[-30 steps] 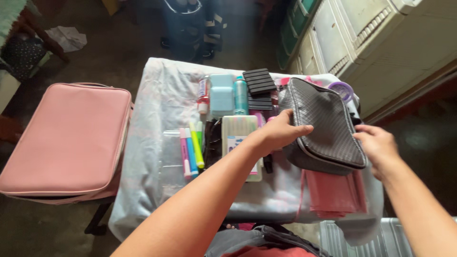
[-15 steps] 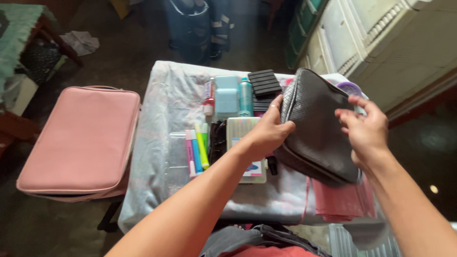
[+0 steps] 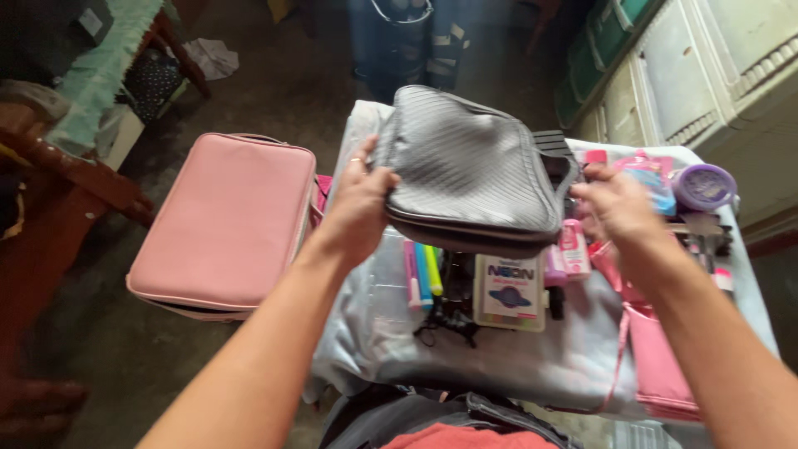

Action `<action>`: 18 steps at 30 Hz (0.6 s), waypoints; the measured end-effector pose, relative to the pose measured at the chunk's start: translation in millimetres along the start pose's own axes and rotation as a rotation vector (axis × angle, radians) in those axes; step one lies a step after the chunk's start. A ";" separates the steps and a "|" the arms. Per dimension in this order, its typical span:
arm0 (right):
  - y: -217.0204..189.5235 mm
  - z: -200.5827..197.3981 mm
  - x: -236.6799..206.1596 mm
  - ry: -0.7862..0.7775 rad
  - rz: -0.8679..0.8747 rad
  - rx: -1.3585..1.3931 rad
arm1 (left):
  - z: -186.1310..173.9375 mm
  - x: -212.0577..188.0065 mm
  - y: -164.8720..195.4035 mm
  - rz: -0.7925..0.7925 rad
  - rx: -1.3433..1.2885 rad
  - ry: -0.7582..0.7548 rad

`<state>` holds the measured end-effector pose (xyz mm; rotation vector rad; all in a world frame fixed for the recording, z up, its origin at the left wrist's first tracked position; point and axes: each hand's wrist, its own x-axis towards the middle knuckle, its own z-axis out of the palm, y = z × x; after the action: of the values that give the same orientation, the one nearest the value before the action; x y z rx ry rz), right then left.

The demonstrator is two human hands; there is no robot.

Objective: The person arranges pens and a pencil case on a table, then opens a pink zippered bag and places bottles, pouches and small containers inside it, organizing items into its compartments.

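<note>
A dark grey ribbed zip pouch is lifted flat above the small cloth-covered table. My left hand grips its left edge, thumb on top. My right hand is at the pouch's right end, blurred, with fingers curled; whether it still grips the pouch is unclear. Under the pouch lie highlighter pens, a pale card pack and small pink items.
A pink hard case sits on a stool left of the table. A purple round tub and a pink flat pouch lie at the table's right. Pale cabinets stand at the right, wooden furniture at the left.
The grey pouch has been lifted off the right side of the table and carried leftward and up, turning flat. Both hands moved with it.
</note>
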<state>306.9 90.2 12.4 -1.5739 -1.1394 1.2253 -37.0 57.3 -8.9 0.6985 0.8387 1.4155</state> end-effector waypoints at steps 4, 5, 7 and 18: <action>17.8 55.1 -6.7 -0.284 0.415 0.462 | -41.3 3.4 15.5 -0.052 -0.167 0.079; 16.6 63.3 -7.8 -0.352 0.373 0.488 | -48.2 4.4 16.0 -0.073 -0.143 0.101; 14.9 81.8 -9.2 -0.480 0.292 0.538 | -59.7 8.0 14.4 -0.120 -0.098 0.142; 36.0 96.4 -10.8 -0.273 0.289 0.534 | -34.8 2.5 -25.1 -0.135 1.283 -0.022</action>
<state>217.2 77.6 -37.6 -1.2082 -0.6667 1.8045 -52.3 56.0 -49.0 1.5501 1.7365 0.5977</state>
